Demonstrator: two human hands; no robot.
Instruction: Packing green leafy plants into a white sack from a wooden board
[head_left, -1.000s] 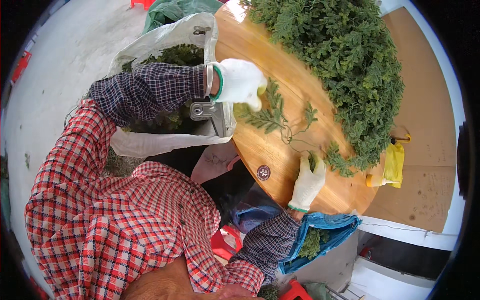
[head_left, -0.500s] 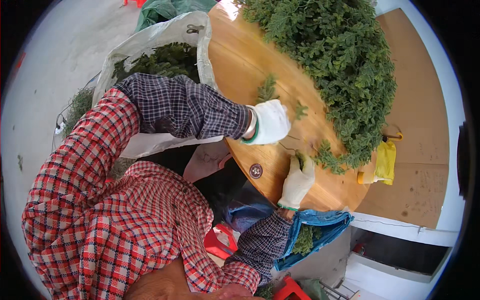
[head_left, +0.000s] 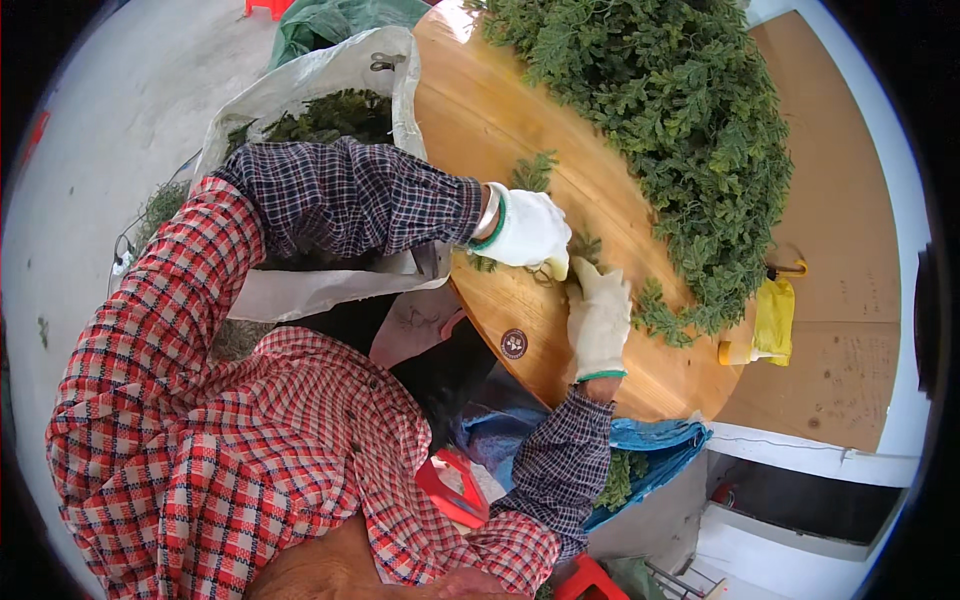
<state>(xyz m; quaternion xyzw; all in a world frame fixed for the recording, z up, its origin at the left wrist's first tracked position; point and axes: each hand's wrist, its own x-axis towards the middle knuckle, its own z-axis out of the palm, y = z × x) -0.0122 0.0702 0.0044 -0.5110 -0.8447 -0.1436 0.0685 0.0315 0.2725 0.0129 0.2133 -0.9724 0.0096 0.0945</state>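
- on the round wooden table [head_left: 500, 130], near its front edge, i see my left hand [head_left: 527, 229] and my right hand [head_left: 598, 318] meeting over a small green sprig [head_left: 583, 247].
- left hand, in a white knit glove with a green cuff, curls its fingers down onto the sprig's stem end; it looks pinched there, though the fingertips hide the contact.
- right hand, gloved alike, lies flatter just beside it, fingers stretched toward the same sprig; i cannot tell whether it grips or only steadies.
- sprig lies between the two hands, its long axis running away from me toward the big heap of feathery greens [head_left: 680, 130]; the left hand is nearer.
- greens look soft and finely cut, the tabletop smooth and glossy.
- left of the table a white woven sack [head_left: 310, 290] holds more greens; a yellow squeeze bottle [head_left: 765, 325] lies beyond the heap.
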